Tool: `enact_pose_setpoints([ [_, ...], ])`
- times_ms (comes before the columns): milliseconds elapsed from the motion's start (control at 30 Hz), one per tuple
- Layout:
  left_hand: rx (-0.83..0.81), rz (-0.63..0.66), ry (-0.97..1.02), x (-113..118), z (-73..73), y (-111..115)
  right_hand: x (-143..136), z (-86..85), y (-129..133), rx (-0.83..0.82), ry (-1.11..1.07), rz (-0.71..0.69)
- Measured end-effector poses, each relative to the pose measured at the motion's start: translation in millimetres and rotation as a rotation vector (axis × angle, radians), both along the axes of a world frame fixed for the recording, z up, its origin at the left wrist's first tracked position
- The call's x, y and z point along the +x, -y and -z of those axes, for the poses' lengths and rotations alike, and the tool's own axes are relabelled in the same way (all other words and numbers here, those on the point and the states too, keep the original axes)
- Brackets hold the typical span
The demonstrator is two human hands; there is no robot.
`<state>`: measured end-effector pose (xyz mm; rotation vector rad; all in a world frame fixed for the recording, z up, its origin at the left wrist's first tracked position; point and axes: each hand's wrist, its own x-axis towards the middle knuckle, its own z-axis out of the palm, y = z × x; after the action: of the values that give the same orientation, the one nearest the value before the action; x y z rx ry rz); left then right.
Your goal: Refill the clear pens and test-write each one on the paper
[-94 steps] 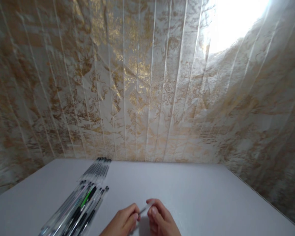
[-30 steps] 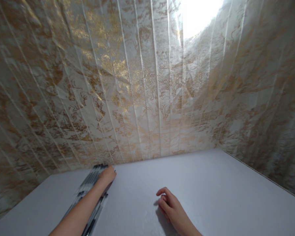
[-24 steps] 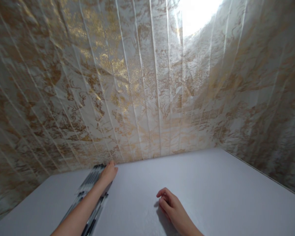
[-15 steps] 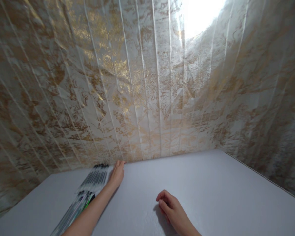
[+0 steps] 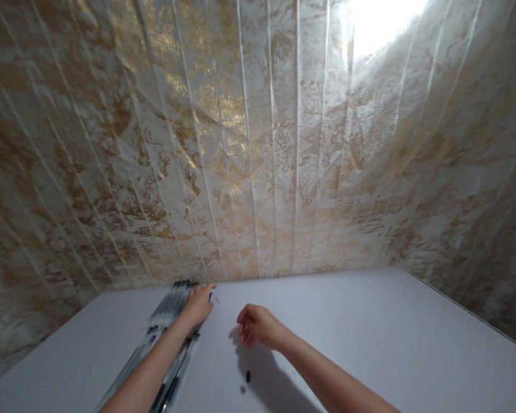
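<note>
My left hand [image 5: 199,305] reaches over the right edge of a row of dark slim pens [image 5: 167,304] near the far table edge. Its thumb and forefinger are apart, with a small dark piece [image 5: 210,296] showing in the gap; whether they touch it is unclear. My right hand [image 5: 258,327] hovers nearer the middle with its fingers curled, what is in them hidden. On the table below it lie a short black piece like a cap [image 5: 248,376] and a small grey spot-like piece [image 5: 243,389]. More dark pens [image 5: 172,383] lie beside and partly under my left forearm.
The white table [image 5: 348,338] reaches back to a wall covered in shiny, pleated gold-patterned sheeting [image 5: 258,172]. A faint pinkish bit [image 5: 217,299] lies just right of my left hand. The table's right edge [image 5: 464,315] runs diagonally.
My right hand has moved left and farther from me, towards my left hand. My left thumb has spread from its fingers. Dark pens and the small black piece now show. The view has shifted slightly.
</note>
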<state>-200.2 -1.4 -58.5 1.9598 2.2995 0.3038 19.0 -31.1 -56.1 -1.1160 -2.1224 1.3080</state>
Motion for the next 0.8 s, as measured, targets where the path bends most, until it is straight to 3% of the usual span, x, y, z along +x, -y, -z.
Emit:
enact_pose_setpoints([
  [133,-0.003,-0.027,-0.013,18,4.9,1,-28,-10.1,7,0.167,0.143,-0.084],
  [233,0.001,-0.048,-0.023,18,9.0,-1,-26,-7.7,34,0.285,0.312,-0.221],
  [333,0.015,-0.046,-0.026,13,12.3,-5,-18,-2.9,51,0.411,0.455,-0.256],
  [533,0.041,0.011,0.015,-4,14.0,-9,6,-3.1,49,0.415,0.438,-0.199],
  [700,0.028,0.017,0.112,-22,18.8,-13,33,14.9,70,0.41,0.428,-0.391],
  [800,0.012,0.011,0.158,-27,20.6,-18,32,20.7,77,0.451,0.425,-0.446],
])
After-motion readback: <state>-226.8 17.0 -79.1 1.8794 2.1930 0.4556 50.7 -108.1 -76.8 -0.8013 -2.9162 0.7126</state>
